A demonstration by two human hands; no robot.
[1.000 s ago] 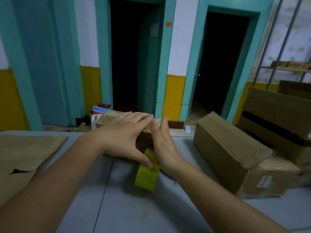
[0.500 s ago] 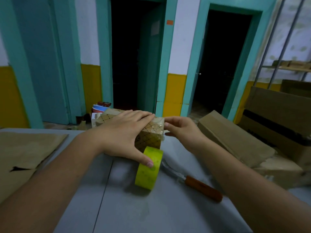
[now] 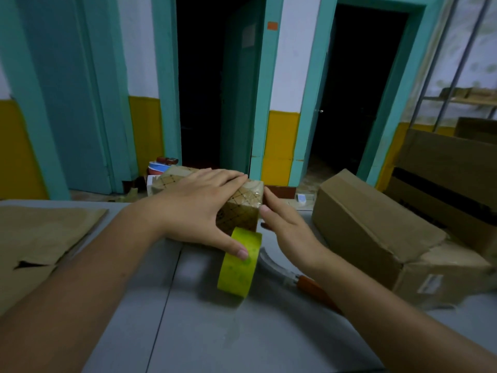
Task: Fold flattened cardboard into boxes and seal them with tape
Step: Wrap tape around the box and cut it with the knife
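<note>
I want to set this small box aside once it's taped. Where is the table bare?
Barest: the grey table in the near middle, from the tape roll down to the near edge. Crowded: flat cardboard on the left, knife and large box on the right.

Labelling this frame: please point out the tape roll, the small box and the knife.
tape roll (image 3: 237, 275): head view, yellow-green outer band.
small box (image 3: 238, 212): head view, near taped face.
knife (image 3: 312, 288): head view, orange handle.
</note>
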